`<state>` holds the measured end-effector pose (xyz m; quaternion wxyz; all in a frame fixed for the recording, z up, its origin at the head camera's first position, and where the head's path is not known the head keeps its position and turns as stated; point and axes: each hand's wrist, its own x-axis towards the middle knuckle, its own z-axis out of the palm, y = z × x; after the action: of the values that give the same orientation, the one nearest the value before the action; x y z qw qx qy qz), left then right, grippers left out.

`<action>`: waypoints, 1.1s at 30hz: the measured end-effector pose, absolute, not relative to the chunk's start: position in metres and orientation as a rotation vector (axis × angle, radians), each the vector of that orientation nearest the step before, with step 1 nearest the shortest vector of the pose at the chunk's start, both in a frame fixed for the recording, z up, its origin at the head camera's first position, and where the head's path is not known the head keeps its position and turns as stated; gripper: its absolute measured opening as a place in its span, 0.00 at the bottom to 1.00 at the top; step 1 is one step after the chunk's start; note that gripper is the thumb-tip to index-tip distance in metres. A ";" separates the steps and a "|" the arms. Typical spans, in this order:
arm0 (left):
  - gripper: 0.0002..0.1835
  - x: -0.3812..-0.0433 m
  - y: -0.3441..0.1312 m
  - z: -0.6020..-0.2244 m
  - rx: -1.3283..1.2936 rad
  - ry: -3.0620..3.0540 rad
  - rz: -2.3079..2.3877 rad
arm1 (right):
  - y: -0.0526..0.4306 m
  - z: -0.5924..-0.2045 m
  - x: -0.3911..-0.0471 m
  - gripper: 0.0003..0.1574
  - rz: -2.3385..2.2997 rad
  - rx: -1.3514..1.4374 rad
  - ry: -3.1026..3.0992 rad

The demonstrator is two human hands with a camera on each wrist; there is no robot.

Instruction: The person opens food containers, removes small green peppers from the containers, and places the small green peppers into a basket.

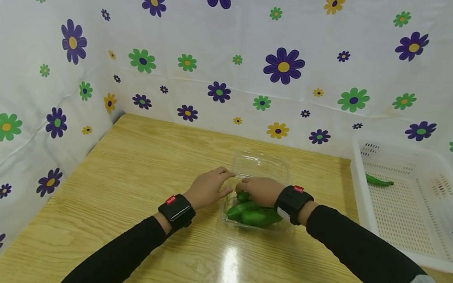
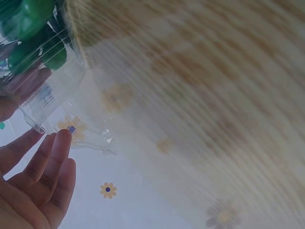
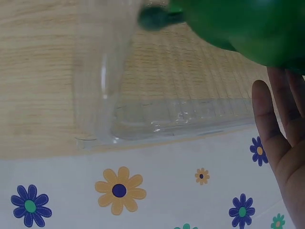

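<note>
A clear plastic clamshell box (image 1: 261, 166) stands on the table with its lid raised at the back. Several green peppers (image 1: 260, 218) lie in its front part. My right hand (image 1: 262, 191) reaches over the box from the right and holds a green pepper (image 3: 267, 33); its thumb is hidden in the right wrist view. Along the box's left side, my left hand (image 1: 206, 189) has its fingers loosely bent, fingertips touching the plastic. The left wrist view shows these fingers (image 2: 59, 148) by a box corner, with green peppers (image 2: 31, 19) seen through the wall.
A white perforated plastic basket (image 1: 400, 204) stands to the right, with one long green pepper (image 1: 379, 181) near its left wall. The wood-grain table (image 1: 141, 158) meets a white flower-print cloth (image 1: 250, 33) at the back and sides.
</note>
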<state>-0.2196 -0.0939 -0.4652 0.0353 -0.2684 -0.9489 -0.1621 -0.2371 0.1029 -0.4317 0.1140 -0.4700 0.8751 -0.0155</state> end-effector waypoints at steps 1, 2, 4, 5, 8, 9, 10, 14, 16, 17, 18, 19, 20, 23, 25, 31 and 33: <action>0.23 -0.220 -0.094 -0.465 -0.824 -2.917 -0.496 | 0.103 -0.430 -0.237 0.18 -0.072 -1.360 2.553; 0.23 -0.220 -0.093 -0.464 -0.822 -2.919 -0.495 | 0.104 -0.429 -0.237 0.19 -0.094 -1.342 2.543; 0.23 -0.220 -0.093 -0.464 -0.819 -2.921 -0.494 | 0.105 -0.428 -0.238 0.19 -0.134 -1.336 2.528; 0.23 -0.220 -0.093 -0.464 -0.817 -2.920 -0.492 | 0.105 -0.428 -0.238 0.19 -0.146 -1.343 2.524; 0.23 -0.219 -0.092 -0.463 -0.815 -2.920 -0.484 | 0.107 -0.427 -0.238 0.19 -0.165 -1.375 2.522; 0.23 -0.219 -0.092 -0.463 -0.815 -2.919 -0.478 | 0.108 -0.427 -0.238 0.19 -0.173 -1.388 2.522; 0.24 -0.219 -0.092 -0.462 -0.814 -2.918 -0.474 | 0.109 -0.427 -0.237 0.19 -0.175 -1.399 2.524; 0.24 -0.218 -0.092 -0.461 -0.815 -2.920 -0.456 | 0.111 -0.426 -0.237 0.21 -0.204 -1.468 2.555; 0.24 -0.217 -0.092 -0.461 -0.818 -2.917 -0.454 | 0.113 -0.426 -0.237 0.21 -0.234 -1.523 2.583; 0.24 -0.217 -0.092 -0.461 -0.821 -2.912 -0.452 | 0.113 -0.426 -0.237 0.21 -0.262 -1.558 2.593; 0.23 -0.217 -0.092 -0.461 -0.824 -2.907 -0.451 | 0.114 -0.426 -0.237 0.21 -0.290 -1.590 2.601; 0.23 -0.217 -0.092 -0.462 -0.826 -2.901 -0.449 | 0.114 -0.425 -0.237 0.22 -0.314 -1.620 2.606; 0.23 -0.217 -0.092 -0.462 -0.827 -2.897 -0.451 | 0.114 -0.425 -0.236 0.21 -0.329 -1.649 2.614; 0.23 -0.218 -0.092 -0.462 -0.830 -2.889 -0.458 | 0.115 -0.423 -0.235 0.22 -0.314 -1.746 2.625; 0.23 -0.218 -0.092 -0.462 -0.829 -2.891 -0.463 | 0.116 -0.422 -0.232 0.22 -0.263 -1.797 2.637; 0.23 -0.218 -0.092 -0.464 -0.838 -2.880 -0.475 | 0.125 -0.408 -0.223 0.23 -0.245 -1.821 2.669; 0.23 -0.218 -0.092 -0.464 -0.838 -2.874 -0.488 | 0.130 -0.402 -0.221 0.22 -0.269 -1.803 2.680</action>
<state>-0.2180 -0.0924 -0.4642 0.0543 -0.2760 -0.9461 -0.1607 -0.2212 0.1301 -0.4023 -0.0497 -0.5557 0.8258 -0.0828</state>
